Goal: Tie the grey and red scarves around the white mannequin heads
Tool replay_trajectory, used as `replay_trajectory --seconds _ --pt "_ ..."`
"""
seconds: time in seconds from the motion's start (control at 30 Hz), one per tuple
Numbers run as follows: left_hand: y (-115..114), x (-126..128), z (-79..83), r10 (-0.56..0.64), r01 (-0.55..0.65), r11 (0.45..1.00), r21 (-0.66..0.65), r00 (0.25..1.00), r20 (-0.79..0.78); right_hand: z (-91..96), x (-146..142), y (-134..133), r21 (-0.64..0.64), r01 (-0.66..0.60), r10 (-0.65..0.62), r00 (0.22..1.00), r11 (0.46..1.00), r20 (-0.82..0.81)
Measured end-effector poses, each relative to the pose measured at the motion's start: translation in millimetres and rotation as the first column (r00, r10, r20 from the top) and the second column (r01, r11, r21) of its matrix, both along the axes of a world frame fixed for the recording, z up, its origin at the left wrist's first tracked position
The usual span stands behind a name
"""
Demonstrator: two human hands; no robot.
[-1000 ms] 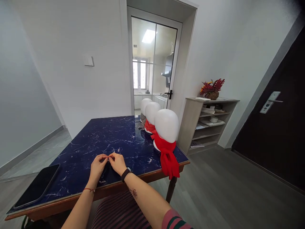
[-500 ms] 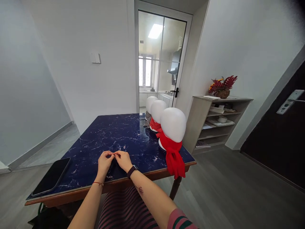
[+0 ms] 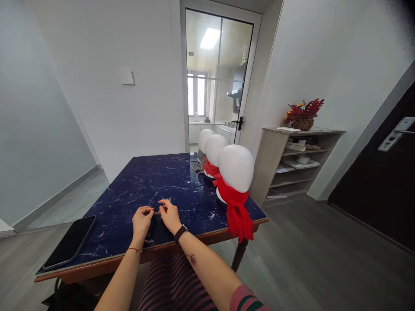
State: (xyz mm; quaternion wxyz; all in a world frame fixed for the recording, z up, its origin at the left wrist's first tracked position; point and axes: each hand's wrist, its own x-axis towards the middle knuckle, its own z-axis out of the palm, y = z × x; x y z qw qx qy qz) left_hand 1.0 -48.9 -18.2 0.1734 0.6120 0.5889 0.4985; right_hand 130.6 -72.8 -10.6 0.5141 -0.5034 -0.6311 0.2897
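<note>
My left hand (image 3: 142, 218) and my right hand (image 3: 169, 214) rest close together on the dark blue marble table (image 3: 136, 185), near its front edge. The left hand's thumb and finger are pinched; whether anything is in them is too small to tell. On the right hand, which wears a black wristband, the fingers are partly lifted and apart. A small gap separates the fingertips of the two hands. Three white mannequin heads stand in a row at the table's right side; the nearest head (image 3: 236, 168) wears a red scarf (image 3: 238, 211) that hangs over the table edge.
A black phone (image 3: 69, 242) lies at the table's front left corner. A wooden shelf unit (image 3: 293, 164) with a flower basket (image 3: 303, 114) stands at the right wall. A glass door (image 3: 215, 82) is behind the table. A dark door (image 3: 385, 181) is at far right.
The fingertips, touching in a pinch before, have come slightly apart, and the right hand's fingers have lifted and spread. The view shifted a little.
</note>
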Motion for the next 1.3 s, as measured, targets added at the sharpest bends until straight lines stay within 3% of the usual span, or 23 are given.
replay_trajectory --seconds 0.1,0.33,0.47,0.53,0.73,0.87,1.1,1.3 --pt "0 -1 0.3 -0.058 0.058 0.998 0.000 0.998 0.002 -1.1 1 3 -0.025 0.025 -0.028 0.992 0.999 -0.123" --pt "0 4 0.5 -0.181 0.181 0.983 -0.004 0.983 0.032 -2.7 -2 5 -0.020 -0.058 0.047 0.926 0.998 -0.375" --pt "-5 7 3.7 -0.243 0.245 0.969 -0.021 0.968 0.058 -1.9 6 6 -0.145 -0.107 -0.024 0.720 0.984 -0.693" --pt "-5 7 3.7 -0.262 0.264 0.964 -0.038 0.964 0.052 -2.5 16 3 -0.183 -0.136 -0.057 0.629 0.974 -0.776" --pt "-3 4 0.4 -0.256 0.254 0.967 -0.038 0.964 -0.069 -5.3 56 -20 -0.172 -0.188 -0.056 0.502 0.967 -0.863" --pt "-2 4 0.7 -0.255 0.253 0.967 -0.037 0.959 -0.120 -2.0 66 -37 -0.151 -0.219 -0.037 0.452 0.964 -0.891" --pt "-5 5 2.6 -0.237 0.233 0.971 -0.046 0.961 -0.142 0.9 76 -42 -0.148 -0.358 -0.098 0.155 0.922 -0.983" --pt "-8 6 4.3 -0.235 0.222 0.970 -0.101 0.961 -0.148 -3.1 84 -51 -0.145 -0.396 -0.121 0.087 0.907 -0.989"
